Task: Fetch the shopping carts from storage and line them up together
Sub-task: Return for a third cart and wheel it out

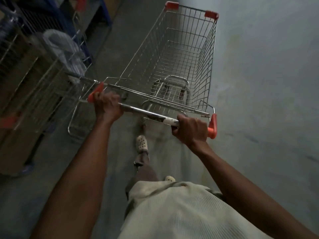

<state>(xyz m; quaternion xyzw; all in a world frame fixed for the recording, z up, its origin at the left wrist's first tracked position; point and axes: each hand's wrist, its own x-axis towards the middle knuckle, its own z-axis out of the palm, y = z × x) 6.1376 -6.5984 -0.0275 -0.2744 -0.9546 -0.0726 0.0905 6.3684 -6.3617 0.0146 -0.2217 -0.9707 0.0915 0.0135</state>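
Note:
An empty wire shopping cart [174, 54] with orange corner caps stands in front of me on a grey concrete floor. Its metal handle bar [148, 114] runs across the middle of the view. My left hand [106, 105] grips the bar near its left orange end. My right hand [190, 129] grips the bar near the right orange end. Both arms are stretched forward. Another wire cart [34, 94] with an orange trim piece stands close on the left, blurred.
A grey wall [267, 75] runs close along the cart's right side. On the left are cardboard boxes [15, 144], a clear plastic-wrapped bundle [63, 47] and blue shelving legs [105, 12]. The floor lane [120, 40] continues ahead between them. My feet in pale perforated clogs are below the handle.

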